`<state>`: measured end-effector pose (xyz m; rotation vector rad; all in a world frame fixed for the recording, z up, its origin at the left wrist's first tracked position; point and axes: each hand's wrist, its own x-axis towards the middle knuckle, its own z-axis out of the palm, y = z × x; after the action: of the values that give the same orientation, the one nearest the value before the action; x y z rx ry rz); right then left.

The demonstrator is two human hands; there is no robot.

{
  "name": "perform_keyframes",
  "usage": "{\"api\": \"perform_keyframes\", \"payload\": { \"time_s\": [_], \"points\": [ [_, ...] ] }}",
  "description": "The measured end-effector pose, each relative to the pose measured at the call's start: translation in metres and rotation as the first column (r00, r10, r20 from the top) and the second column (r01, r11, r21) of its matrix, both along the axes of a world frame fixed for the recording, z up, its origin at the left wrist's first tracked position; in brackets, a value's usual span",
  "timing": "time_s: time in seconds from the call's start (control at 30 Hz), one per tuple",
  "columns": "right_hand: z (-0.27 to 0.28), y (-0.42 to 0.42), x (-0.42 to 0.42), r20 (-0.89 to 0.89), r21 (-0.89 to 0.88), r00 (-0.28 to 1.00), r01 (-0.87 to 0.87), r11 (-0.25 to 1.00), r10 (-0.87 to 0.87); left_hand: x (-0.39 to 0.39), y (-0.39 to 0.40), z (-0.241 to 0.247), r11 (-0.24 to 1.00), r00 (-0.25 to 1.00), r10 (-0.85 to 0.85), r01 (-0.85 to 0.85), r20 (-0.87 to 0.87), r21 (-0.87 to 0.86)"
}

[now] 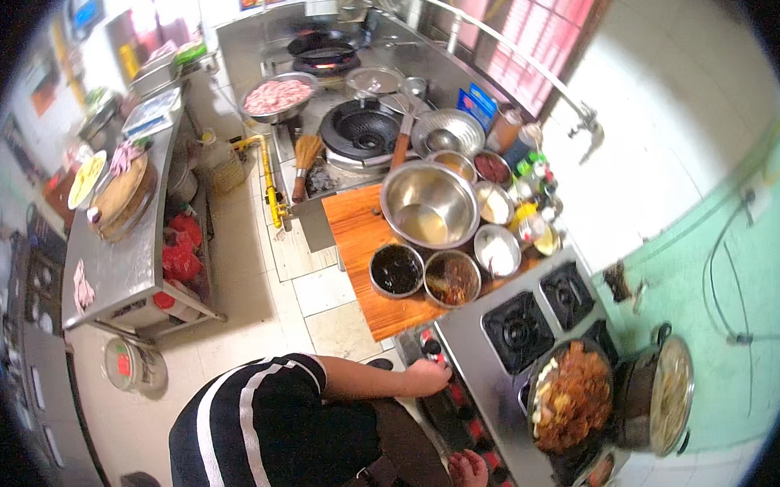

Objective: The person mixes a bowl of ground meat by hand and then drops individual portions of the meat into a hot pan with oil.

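My left hand (429, 377) is at the front panel of a steel gas range (464, 335), its fingers closed around a control knob that they mostly hide. Lower down, my right hand (468, 475) hangs near the same panel with its fingers curled; whether it holds anything is unclear. Red and black knobs (474, 429) line the panel between and beyond my hands. On a burner of the range sits a pan (529, 395) heaped with reddish-brown food (573, 396). A deep pot (643, 395) with pale contents stands behind it.
A wooden board (357, 245) bears a large steel bowl (426, 175) and several smaller bowls of sauces and seasonings. Beyond are a wok burner (366, 135) and a bowl of raw meat (278, 97). A steel table (127, 277) and a white bucket (132, 366) stand left.
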<state>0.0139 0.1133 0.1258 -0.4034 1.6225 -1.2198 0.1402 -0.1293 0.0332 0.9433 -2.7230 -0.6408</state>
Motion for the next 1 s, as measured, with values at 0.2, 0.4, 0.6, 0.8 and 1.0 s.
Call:
{"api": "perform_keyframes", "payload": {
  "time_s": [0.2, 0.4, 0.6, 0.8, 1.0],
  "points": [
    [0.015, -0.080, -0.015, 0.014, 0.011, 0.992, -0.125, 0.992, 0.125, 0.004, -0.005, -0.007, 0.996, 0.993, -0.066, 0.071, -0.096, 0.049],
    [0.014, -0.135, -0.017, -0.026, -0.040, 0.950, -0.312, 0.949, 0.311, 0.007, -0.018, 0.003, 0.957, 0.978, -0.193, 0.205, -0.081, 0.206],
    [0.030, -0.143, -0.005, -0.022, -0.051, 0.948, -0.319, 0.947, 0.318, 0.009, -0.013, 0.000, 0.967, 0.984, -0.175, 0.179, -0.040, 0.182],
    [0.040, -0.107, -0.004, 0.024, -0.110, 0.957, -0.284, 0.952, 0.289, 0.000, 0.003, 0.011, 0.985, 1.000, 0.022, -0.024, 0.014, 0.172],
    [0.009, -0.074, -0.019, -0.154, -0.232, 0.874, -0.485, 0.843, 0.460, 0.007, 0.011, 0.024, 0.956, 0.963, 0.225, -0.247, 0.147, 0.158]
  ]
}}
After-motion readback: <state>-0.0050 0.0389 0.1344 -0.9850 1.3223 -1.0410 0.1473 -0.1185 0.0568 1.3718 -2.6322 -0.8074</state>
